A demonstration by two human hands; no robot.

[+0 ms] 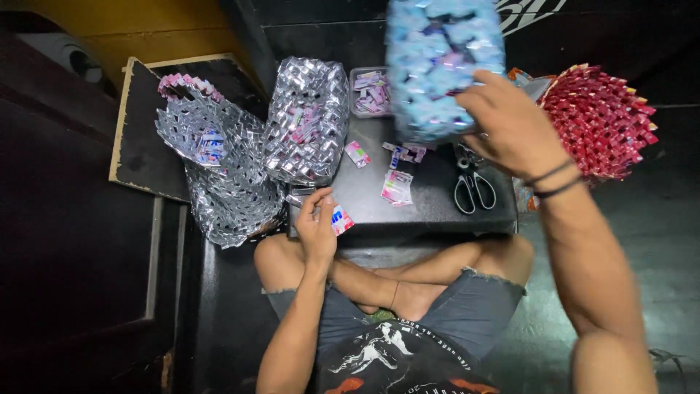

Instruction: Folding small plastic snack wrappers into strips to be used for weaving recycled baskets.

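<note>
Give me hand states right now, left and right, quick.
Left hand: closed on a small folded wrapper piece at the edge of the black table.
Right hand: raised, gripping the blue woven basket.

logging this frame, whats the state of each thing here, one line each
right hand: raised, fingers gripping the blue woven bag
blue woven bag: lifted above the table
left hand: fingers pinching a folded wrapper strip
folded wrapper strip: held at the table's near edge
scissors: lying flat, blades closed
silver woven bag: standing upright on the table
red woven piece: resting at the right
clear plastic box: open, holding wrapper pieces
</note>
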